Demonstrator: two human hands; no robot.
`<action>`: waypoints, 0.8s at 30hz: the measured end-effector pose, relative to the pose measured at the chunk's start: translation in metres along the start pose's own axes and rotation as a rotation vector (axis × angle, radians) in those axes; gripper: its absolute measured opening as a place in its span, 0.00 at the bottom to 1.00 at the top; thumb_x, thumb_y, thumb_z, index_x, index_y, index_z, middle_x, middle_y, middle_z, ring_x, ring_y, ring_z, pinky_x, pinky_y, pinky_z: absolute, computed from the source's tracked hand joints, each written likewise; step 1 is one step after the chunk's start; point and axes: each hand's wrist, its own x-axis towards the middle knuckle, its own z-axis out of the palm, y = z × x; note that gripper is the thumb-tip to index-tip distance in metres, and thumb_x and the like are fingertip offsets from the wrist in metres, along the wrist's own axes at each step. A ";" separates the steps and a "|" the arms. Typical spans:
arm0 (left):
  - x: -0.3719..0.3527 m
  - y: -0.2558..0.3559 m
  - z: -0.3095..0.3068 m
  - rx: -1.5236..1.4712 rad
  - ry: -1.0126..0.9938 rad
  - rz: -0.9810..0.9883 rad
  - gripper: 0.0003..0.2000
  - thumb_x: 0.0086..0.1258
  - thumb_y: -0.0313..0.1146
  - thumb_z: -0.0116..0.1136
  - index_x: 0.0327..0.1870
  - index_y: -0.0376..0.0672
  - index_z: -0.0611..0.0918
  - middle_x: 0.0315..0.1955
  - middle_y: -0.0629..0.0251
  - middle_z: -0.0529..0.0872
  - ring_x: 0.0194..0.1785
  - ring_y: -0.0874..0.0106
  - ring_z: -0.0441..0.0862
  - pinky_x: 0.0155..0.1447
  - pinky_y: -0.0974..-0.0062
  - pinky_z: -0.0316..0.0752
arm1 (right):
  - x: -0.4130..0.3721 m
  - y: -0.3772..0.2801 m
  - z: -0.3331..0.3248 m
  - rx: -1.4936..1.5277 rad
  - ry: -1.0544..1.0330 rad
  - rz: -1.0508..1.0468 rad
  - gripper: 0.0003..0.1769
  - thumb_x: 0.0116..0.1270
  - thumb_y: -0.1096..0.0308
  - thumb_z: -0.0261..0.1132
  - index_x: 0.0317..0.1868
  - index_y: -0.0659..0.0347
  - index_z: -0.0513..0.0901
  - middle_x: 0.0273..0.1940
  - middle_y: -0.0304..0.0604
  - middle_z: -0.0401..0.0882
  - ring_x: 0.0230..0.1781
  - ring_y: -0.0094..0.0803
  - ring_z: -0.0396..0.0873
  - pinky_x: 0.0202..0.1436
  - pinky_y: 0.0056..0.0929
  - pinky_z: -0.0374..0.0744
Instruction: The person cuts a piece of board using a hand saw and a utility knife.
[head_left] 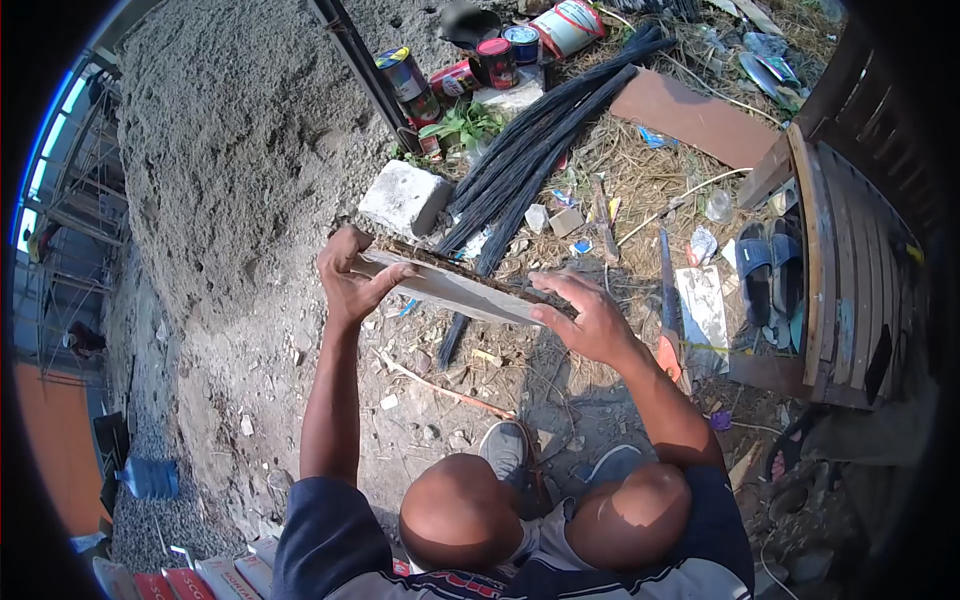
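Note:
A flat grey board with a rough brown upper edge is held up in front of my bent knees, seen nearly edge-on. Around its left end are the fingers and thumb of my left hand. At the right end, my right hand grips between thumb and fingers. Just behind the board, on the ground, lie a whitish block and a long bundle of black strips. The face of the board turned away from me is hidden.
A large sand heap rises at the upper left. Paint cans stand at the top. A brown panel, a saw, and a wooden slatted bench with sandals are on the right. Bags lie lower left.

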 end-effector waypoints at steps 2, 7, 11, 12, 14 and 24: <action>0.003 0.008 0.000 0.020 0.007 0.035 0.32 0.46 0.59 0.79 0.24 0.41 0.71 0.21 0.71 0.66 0.26 0.74 0.64 0.30 0.71 0.59 | 0.009 -0.015 0.012 -0.040 0.007 -0.087 0.19 0.67 0.63 0.69 0.55 0.64 0.82 0.47 0.50 0.83 0.47 0.49 0.84 0.49 0.42 0.82; -0.003 0.004 0.000 0.051 0.032 0.052 0.30 0.46 0.58 0.80 0.25 0.41 0.73 0.22 0.70 0.68 0.27 0.73 0.66 0.32 0.71 0.60 | 0.010 -0.001 0.030 -0.284 0.144 -0.275 0.06 0.64 0.73 0.69 0.41 0.63 0.84 0.36 0.43 0.79 0.33 0.37 0.84 0.32 0.33 0.84; -0.001 0.010 0.001 0.009 -0.007 0.059 0.30 0.45 0.58 0.81 0.25 0.40 0.75 0.22 0.69 0.73 0.28 0.72 0.70 0.31 0.71 0.61 | 0.009 0.010 0.033 -0.025 0.237 -0.281 0.04 0.70 0.72 0.66 0.39 0.63 0.81 0.35 0.41 0.79 0.33 0.33 0.83 0.35 0.29 0.83; -0.001 0.012 0.005 0.010 0.020 0.118 0.31 0.45 0.59 0.80 0.24 0.40 0.74 0.21 0.68 0.73 0.27 0.72 0.70 0.31 0.72 0.61 | 0.006 0.013 0.035 -0.025 0.241 -0.286 0.04 0.70 0.72 0.66 0.39 0.63 0.81 0.35 0.41 0.79 0.33 0.33 0.83 0.35 0.29 0.83; -0.001 0.015 0.005 0.017 -0.017 0.146 0.32 0.44 0.62 0.79 0.24 0.41 0.74 0.20 0.67 0.72 0.26 0.71 0.70 0.32 0.71 0.61 | -0.004 0.020 0.037 0.616 0.298 0.141 0.07 0.76 0.67 0.61 0.42 0.63 0.78 0.34 0.38 0.78 0.35 0.26 0.81 0.39 0.25 0.80; -0.048 0.066 -0.017 -0.029 -0.144 0.318 0.35 0.40 0.72 0.72 0.26 0.43 0.82 0.19 0.70 0.77 0.24 0.70 0.72 0.34 0.69 0.62 | -0.012 -0.026 -0.013 0.366 -0.063 0.187 0.26 0.69 0.63 0.70 0.63 0.66 0.78 0.51 0.48 0.83 0.49 0.33 0.83 0.56 0.31 0.79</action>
